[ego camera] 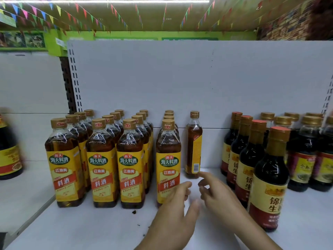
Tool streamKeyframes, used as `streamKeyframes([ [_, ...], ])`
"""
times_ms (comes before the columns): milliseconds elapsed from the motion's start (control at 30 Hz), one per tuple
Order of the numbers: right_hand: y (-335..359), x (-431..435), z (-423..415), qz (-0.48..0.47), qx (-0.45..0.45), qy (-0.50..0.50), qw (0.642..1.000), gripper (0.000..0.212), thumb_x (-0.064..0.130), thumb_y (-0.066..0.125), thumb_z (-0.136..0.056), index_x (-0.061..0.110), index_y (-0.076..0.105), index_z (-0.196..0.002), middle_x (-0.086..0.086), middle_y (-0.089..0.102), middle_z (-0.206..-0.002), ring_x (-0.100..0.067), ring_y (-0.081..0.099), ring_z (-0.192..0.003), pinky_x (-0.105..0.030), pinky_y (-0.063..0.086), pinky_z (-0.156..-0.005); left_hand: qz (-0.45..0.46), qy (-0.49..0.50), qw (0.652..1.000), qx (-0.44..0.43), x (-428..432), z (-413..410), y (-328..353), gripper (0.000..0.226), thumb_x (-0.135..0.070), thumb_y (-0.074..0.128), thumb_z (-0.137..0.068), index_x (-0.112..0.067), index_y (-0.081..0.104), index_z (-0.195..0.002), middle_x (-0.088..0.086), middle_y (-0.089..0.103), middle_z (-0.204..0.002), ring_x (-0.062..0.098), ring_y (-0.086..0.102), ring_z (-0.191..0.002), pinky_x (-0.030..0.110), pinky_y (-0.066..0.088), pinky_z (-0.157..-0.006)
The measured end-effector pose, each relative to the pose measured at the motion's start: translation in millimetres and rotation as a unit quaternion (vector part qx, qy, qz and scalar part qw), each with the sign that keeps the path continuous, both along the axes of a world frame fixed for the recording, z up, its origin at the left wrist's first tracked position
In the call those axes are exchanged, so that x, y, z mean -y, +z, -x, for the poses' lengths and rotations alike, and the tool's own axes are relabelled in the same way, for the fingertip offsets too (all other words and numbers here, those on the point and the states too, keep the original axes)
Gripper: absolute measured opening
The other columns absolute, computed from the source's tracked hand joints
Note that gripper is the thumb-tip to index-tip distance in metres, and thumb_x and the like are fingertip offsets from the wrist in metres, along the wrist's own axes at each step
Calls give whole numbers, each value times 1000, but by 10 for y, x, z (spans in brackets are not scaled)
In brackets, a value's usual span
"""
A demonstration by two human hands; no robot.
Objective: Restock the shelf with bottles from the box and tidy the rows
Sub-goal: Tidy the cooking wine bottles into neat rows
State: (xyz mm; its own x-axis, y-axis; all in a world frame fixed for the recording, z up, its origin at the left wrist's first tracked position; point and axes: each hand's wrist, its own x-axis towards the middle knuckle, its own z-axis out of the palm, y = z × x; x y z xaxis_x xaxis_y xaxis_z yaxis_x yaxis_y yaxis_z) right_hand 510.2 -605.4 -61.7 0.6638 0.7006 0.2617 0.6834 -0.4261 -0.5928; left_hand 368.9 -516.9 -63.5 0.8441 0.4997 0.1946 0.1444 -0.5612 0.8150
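Observation:
Several rows of amber cooking-wine bottles (100, 159) with yellow labels and gold caps stand on the white shelf (81, 230). One more such bottle (193, 145) stands alone at the back, turned so its barcode side faces me. My left hand (173, 215) hovers with loose fingers beside the front bottle (168, 165) of the fourth row. My right hand (219, 195) reaches toward the lone bottle, its index fingertip close to the bottle's base. Neither hand holds anything.
Dark soy-sauce bottles (268, 177) with red-and-gold labels stand in rows on the right, close to my right forearm. A large dark bottle (9, 150) sits on the neighbouring shelf at far left. A white back panel (180, 78) rises behind the rows.

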Motion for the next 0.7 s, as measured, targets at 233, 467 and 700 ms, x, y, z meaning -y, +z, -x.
streamKeyframes([
  [233,64,-24,-188,-77,-58,-35,995,43,25,42,-107,26,40,-151,1,51,-148,-14,52,-131,-33,45,-106,60,-19,998,14,9,-573,122,60,-55,34,-104,-38,17,-159,-14,26,-163,8,29,-147,30,28,-118],
  [467,65,-282,-506,-132,-166,-55,976,45,31,43,-106,23,41,-151,-3,49,-150,-21,49,-136,-47,43,-112,89,41,995,35,-62,-1052,198,60,-49,32,-107,-34,10,-161,-5,22,-166,18,31,-148,29,29,-106],
  [700,39,-513,-696,-183,-291,-63,937,50,21,45,-105,21,37,-154,-8,48,-151,-24,51,-133,-45,45,-110,126,98,987,22,-135,-1302,140,64,-50,28,-107,-32,0,-161,0,17,-168,22,17,-154,40,17,-121],
])
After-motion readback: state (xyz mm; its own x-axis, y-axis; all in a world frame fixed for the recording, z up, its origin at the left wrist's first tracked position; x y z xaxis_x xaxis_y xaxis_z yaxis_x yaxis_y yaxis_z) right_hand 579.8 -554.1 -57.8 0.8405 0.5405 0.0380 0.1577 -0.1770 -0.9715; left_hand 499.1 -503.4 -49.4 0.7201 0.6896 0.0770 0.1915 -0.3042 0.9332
